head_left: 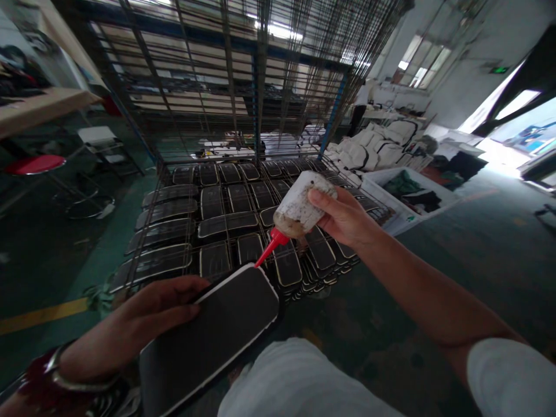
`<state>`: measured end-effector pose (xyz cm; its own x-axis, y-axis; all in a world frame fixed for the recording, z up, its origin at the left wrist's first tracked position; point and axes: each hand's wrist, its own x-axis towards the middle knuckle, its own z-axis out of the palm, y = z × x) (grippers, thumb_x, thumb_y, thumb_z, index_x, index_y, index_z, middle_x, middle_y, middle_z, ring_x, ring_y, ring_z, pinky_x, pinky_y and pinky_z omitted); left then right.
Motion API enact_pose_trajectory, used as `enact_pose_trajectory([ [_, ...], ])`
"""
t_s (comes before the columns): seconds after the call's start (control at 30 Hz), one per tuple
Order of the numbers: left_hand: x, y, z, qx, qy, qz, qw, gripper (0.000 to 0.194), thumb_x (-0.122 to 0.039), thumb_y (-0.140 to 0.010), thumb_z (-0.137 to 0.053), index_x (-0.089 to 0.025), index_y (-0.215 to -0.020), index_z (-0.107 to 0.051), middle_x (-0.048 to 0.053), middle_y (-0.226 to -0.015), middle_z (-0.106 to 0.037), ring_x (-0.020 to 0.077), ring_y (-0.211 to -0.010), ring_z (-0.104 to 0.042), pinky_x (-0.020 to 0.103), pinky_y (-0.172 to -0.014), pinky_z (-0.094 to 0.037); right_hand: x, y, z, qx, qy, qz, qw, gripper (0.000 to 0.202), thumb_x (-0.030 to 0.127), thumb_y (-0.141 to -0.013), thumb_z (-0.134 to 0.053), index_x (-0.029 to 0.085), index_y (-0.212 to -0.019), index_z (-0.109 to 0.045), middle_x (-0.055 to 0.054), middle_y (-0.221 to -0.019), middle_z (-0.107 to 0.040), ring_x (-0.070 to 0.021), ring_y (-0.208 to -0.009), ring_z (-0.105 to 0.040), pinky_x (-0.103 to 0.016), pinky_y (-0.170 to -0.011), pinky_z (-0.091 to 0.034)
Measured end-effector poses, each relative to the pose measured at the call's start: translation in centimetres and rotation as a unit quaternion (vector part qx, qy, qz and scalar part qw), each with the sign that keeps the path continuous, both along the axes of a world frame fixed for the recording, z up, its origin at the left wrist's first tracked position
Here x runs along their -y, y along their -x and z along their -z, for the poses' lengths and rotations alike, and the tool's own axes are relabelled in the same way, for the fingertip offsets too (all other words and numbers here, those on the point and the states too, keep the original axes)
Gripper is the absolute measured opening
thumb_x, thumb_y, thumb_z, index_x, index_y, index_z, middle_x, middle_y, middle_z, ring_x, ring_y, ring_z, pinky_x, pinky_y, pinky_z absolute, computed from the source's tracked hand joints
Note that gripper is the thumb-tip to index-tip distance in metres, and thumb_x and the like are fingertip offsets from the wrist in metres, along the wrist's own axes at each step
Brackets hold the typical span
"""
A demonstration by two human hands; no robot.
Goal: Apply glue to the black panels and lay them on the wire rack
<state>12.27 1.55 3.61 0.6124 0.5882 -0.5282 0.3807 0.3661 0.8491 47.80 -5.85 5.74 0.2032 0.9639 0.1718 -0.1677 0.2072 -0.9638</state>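
A dark flat panel (217,330) with rounded corners lies tilted at the lower centre, a white line of glue running along its edge. My left hand (152,315) grips its upper left side, thumb on top. In my right hand (343,217) is a stained white bottle (302,202), held upside down and slanted. Its red nozzle (271,246) points down to the left, with the tip at the panel's top edge, on the white line.
A wire rack (256,104) rises ahead, with many similar dark panels (212,202) laid in rows at its base. To the right is a white bin (391,200) with cloth, near piled white pieces (377,147). A red stool (37,165) stands left.
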Motion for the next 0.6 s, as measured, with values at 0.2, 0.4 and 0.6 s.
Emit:
enact_pose_trajectory([
  [0.2,-0.3,0.1,0.6,-0.005,-0.011,-0.005,1.000,0.039,-0.049,-0.065,-0.101,-0.029,-0.098,-0.093,0.005,-0.101,-0.091,0.0333,-0.083,-0.084,0.041,-0.074,-0.070,-0.3,0.1,0.2,-0.007,-0.002,-0.001,1.000,0.057,0.062,-0.076,-0.102,0.020,-0.098,-0.069,-0.001,-0.082,-0.068,-0.0174,-0.066,-0.066,-0.025,-0.048,-0.061],
  [0.4,-0.9,0.8,1.1,-0.003,-0.016,-0.004,1.000,0.040,-0.050,-0.068,-0.101,-0.030,-0.101,-0.092,0.005,-0.104,-0.091,0.0338,-0.089,-0.084,0.040,-0.077,-0.070,-0.4,0.0,0.4,0.003,-0.004,-0.005,1.000,0.056,0.061,-0.077,-0.102,0.022,-0.099,-0.069,-0.002,-0.084,-0.069,-0.0191,-0.069,-0.067,-0.026,-0.050,-0.061],
  [0.6,-1.5,1.7,1.6,-0.011,-0.009,0.014,1.000,0.042,-0.053,-0.073,-0.099,-0.030,-0.108,-0.092,0.007,-0.102,-0.090,0.0342,-0.090,-0.085,0.038,-0.077,-0.069,0.0,-0.2,0.5,0.001,-0.022,-0.002,1.000,0.053,0.058,-0.077,-0.102,0.023,-0.104,-0.073,-0.002,-0.088,-0.069,-0.0185,-0.075,-0.065,-0.027,-0.058,-0.060],
])
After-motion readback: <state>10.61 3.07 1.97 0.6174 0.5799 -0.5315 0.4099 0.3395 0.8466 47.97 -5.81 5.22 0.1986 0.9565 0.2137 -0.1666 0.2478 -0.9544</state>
